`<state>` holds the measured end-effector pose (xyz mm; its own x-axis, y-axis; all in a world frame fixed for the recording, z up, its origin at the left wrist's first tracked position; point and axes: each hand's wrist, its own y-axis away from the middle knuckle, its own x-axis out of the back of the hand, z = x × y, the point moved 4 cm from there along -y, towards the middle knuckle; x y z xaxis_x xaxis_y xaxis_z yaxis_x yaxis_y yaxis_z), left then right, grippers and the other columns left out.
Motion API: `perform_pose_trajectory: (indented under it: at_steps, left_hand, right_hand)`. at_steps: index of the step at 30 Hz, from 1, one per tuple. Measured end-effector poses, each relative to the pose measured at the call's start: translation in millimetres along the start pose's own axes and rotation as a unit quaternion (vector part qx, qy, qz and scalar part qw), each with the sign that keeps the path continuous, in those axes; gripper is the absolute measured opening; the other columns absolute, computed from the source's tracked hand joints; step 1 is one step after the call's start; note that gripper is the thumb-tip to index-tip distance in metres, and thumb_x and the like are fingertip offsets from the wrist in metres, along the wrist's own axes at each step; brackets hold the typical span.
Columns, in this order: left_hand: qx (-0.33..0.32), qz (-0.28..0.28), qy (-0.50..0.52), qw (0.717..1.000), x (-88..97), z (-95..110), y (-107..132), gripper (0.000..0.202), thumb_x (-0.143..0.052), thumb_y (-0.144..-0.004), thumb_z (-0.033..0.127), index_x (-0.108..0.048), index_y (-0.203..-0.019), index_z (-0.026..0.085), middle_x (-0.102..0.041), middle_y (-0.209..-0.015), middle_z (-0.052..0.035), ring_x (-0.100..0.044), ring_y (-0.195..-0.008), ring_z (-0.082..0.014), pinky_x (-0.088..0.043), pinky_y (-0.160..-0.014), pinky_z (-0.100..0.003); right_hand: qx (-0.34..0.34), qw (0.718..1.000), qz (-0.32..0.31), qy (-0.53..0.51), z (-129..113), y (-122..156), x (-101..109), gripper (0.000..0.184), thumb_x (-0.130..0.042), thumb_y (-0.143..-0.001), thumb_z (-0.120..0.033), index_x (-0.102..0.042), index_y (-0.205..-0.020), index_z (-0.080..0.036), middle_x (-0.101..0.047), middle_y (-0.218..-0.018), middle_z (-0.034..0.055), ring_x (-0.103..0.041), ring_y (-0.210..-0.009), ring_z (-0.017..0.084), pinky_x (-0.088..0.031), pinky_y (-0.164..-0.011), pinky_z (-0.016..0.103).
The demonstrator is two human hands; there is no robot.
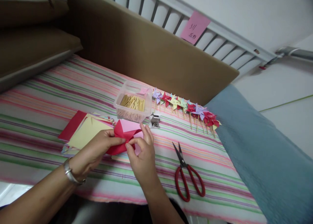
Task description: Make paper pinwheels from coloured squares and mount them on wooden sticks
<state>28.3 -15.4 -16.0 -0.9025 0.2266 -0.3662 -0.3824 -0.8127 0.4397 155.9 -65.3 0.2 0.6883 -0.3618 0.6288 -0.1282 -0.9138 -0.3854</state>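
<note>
Between left hand [99,148] and right hand [143,154]: curled red paper [119,131].
Left grip: holding paper under thumb.
Right grip: pinching paper.
Right of right hand: red-handled scissors [183,164].

On my feed I see plain red on the folded paper [122,134], with a pale pink sheet [130,125] against it. Around that centre: tan sticks [134,103] at twelve o'clock, a pink note [195,26] at one, pinwheels [191,107] in red, lilac, yellow and pale green at two, scissors [183,164] with red handles and dark blades at four. Pink, green, maroon and purple stripes cross my white cloth [220,181].
</note>
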Motion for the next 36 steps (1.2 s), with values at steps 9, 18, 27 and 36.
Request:
perform_pose_trajectory:
  at_steps: [9, 18, 27, 36]
  left_hand:
    - [0.012, -0.026, -0.017, 0.999, 3.2, -4.5, -2.8, 0.011, -0.079, -0.056, 0.02, -0.073, -0.064, 0.014, -0.068, -0.056, -0.0014, -0.054, -0.051, -0.011, -0.039, -0.05, -0.02]
    - [0.019, -0.042, -0.018, 0.999, 5.4, -5.9, -3.1, 0.017, -0.081, -0.058, 0.025, -0.075, -0.07, 0.014, -0.072, -0.065, -0.0056, -0.06, -0.056, -0.0143, -0.043, -0.057, -0.023]
    - [0.019, -0.034, -0.03, 0.999, 4.0, -5.1, -3.9, 0.023, -0.084, -0.055, 0.028, -0.076, -0.071, 0.013, -0.073, -0.065, -0.0058, -0.06, -0.056, -0.0139, -0.044, -0.058, -0.023]
    - [0.011, 0.018, -0.019, 1.0, 3.6, -0.2, -4.5, 0.021, -0.085, -0.052, 0.025, -0.072, -0.064, 0.012, -0.07, -0.059, -0.004, -0.058, -0.051, -0.0123, -0.043, -0.051, -0.021]
  right_hand:
    - [-0.02, 1.0, -0.022, 0.01, 0.2, -1.4, 0.4, 0.01, -0.061, -0.076, -0.012, -0.064, -0.069, -0.02, -0.045, -0.144, 0.0141, -0.029, -0.139, 0.029, -0.027, -0.11, 0.052]
    - [-0.039, 0.999, -0.035, -0.002, 2.8, -1.6, 1.2, 0.01, -0.062, -0.075, -0.013, -0.064, -0.07, -0.021, -0.047, -0.143, 0.013, -0.03, -0.139, 0.028, -0.026, -0.109, 0.053]
    - [-0.054, 0.998, -0.041, 0.002, 4.3, -3.9, 0.2, 0.01, -0.063, -0.075, -0.011, -0.064, -0.068, -0.02, -0.048, -0.141, 0.0143, -0.031, -0.138, 0.029, -0.026, -0.11, 0.052]
    - [-0.042, 0.999, -0.017, -0.009, 4.6, -4.7, -2.4, 0.008, -0.062, -0.076, -0.014, -0.065, -0.071, -0.02, -0.05, -0.139, 0.015, -0.036, -0.136, 0.029, -0.03, -0.109, 0.052]
